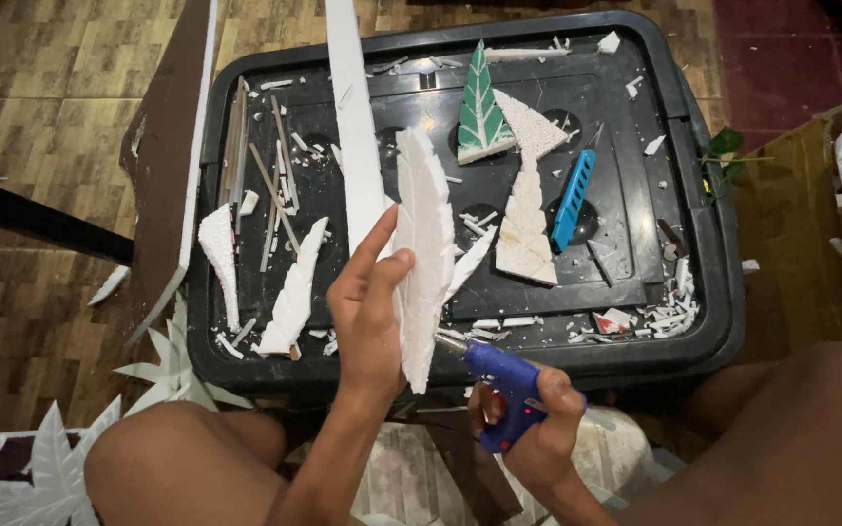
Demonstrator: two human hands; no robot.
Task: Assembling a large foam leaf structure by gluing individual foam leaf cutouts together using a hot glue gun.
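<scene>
Looking down from the head camera, a black plastic tray [723,321] is seen on a wood-patterned floor, with the person's bare knees at the bottom of the view. A white foam leaf shape [424,253] is held upright on its edge over the near side of the tray by the left hand [370,312], the thumb and fingers closed along its left face. A blue glue gun [504,385] is gripped in the right hand [543,429], fingers wrapped round its handle, and its nozzle is pointed at the lower edge of the foam leaf, just beside it; whether the two touch cannot be told.

Scattered on the tray are more foam leaf cut-outs: two white ones [294,292] at the left, a green-painted leaf [481,107] at the far side, and a pale pointed one [523,239] near the middle. A blue utility knife [573,198] is laid beside that pale piece. Thin sticks [270,185] and foam crumbs are strewn across the left of the tray. A long white foam strip [353,107] is laid across the tray's far edge. A cardboard box [791,244] with more foam pieces is seen at the right.
</scene>
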